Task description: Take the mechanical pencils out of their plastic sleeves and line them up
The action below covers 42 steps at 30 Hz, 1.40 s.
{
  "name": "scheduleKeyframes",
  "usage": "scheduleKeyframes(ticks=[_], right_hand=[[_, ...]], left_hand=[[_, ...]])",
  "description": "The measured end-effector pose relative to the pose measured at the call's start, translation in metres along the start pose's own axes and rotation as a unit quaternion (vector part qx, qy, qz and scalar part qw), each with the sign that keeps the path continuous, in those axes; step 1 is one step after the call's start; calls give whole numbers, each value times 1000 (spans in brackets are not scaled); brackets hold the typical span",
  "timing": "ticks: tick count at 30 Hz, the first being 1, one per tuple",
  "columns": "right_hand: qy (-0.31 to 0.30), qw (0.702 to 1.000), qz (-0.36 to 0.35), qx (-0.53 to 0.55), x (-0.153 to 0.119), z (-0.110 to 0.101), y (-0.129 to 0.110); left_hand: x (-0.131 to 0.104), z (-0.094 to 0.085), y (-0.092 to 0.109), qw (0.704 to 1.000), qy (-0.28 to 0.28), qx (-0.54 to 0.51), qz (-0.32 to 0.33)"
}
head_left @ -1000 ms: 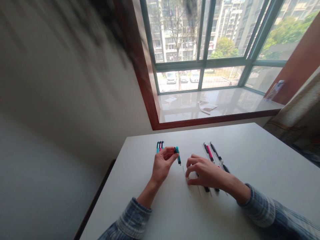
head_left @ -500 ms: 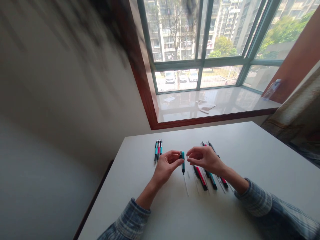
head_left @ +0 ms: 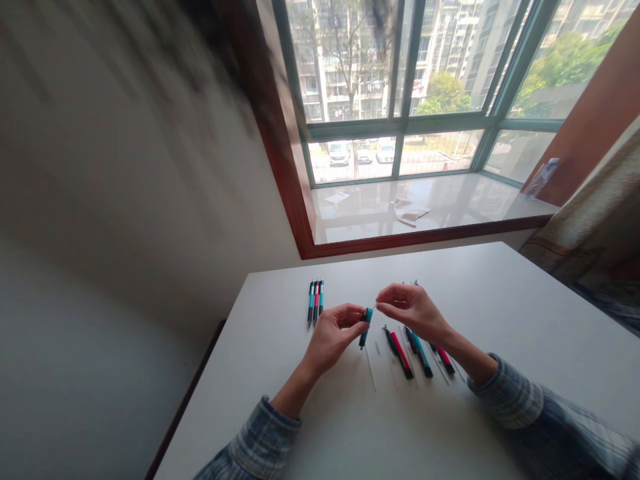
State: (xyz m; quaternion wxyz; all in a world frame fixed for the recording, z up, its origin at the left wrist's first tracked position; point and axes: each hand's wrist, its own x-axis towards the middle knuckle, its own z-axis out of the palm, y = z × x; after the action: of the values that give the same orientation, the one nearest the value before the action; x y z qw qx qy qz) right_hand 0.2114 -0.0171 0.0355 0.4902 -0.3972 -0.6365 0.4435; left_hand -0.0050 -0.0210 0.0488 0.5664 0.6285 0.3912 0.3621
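My left hand (head_left: 333,337) pinches a teal and black pen barrel (head_left: 367,328), which leans with its upper end to the right. Close by on the right, my right hand (head_left: 413,310) has its thumb and fingertips pressed together beside the barrel's upper end; a small pale piece seems to show at the fingertips, too tiny to name. Below the hands lie a thin white refill (head_left: 371,368), a red and black barrel (head_left: 401,355), a teal and black barrel (head_left: 420,352) and another red one (head_left: 445,360), with thin rods between them.
Several assembled pens (head_left: 316,301) stand in a row left of my hands on the white table (head_left: 300,440). Beyond the table is a window sill (head_left: 450,200) with a crumpled cloth (head_left: 409,211), a paper (head_left: 337,198) and a clear bottle (head_left: 543,179). A curtain hangs at the right.
The teal barrel in my left hand has tilted, its top now leaning right. My right hand has risen slightly, and its fingertips have closed together near the barrel's top.
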Motion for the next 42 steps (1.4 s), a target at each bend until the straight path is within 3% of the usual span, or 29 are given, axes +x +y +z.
scheduleKeyframes(ticks=[8,13,17,20,23,34,38,42], right_hand=[[-50,998,-9,-39,-2,2,-7],[-23,984,-64,-167,-3,0,-3],[-123,942,-127,-285,-8,3,-1],[-220,912,-145,-313,-13,8,-4],[-267,895,-158,-320,-17,13,-7],[-262,850,-216,-404,-16,25,-10],[-244,867,-225,-373,-16,18,-16],[-160,933,-181,-267,-13,6,-21]], left_hand=[[0,1,-3,999,4,36,35],[1,0,-7,996,73,12,55],[5,-2,-12,990,131,-17,48],[7,-3,-15,987,148,-32,48],[9,-3,-17,986,154,-45,45],[10,-4,-21,984,161,-46,53],[9,-7,-18,979,189,-45,53],[10,-10,-17,971,227,-43,54]])
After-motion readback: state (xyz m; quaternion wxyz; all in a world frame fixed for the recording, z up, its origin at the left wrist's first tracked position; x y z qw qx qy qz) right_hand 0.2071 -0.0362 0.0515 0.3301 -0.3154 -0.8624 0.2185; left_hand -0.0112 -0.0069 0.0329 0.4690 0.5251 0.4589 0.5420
